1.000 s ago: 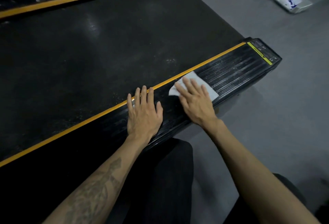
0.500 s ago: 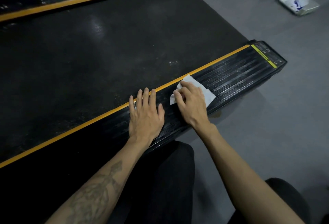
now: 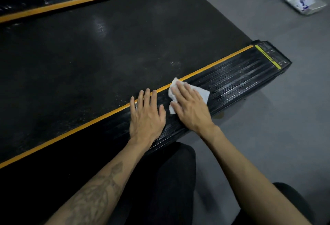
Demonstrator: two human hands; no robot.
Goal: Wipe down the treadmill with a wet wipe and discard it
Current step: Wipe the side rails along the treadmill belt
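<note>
Flat under the right hand (image 3: 192, 109), the white wipe (image 3: 202, 92) lies on the ribbed side rail (image 3: 237, 76) of the treadmill, touching its orange stripe (image 3: 214, 64). That hand presses it with fingers spread, not gripping. Just beside it, the left hand (image 3: 146, 115) rests open and empty on the rail. A wipe pack (image 3: 305, 1) sits well apart on the floor (image 3: 276, 126).

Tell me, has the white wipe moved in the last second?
Yes, slightly: the wet wipe slid along the side rail, away from the yellow warning label, toward the left hand.
</note>
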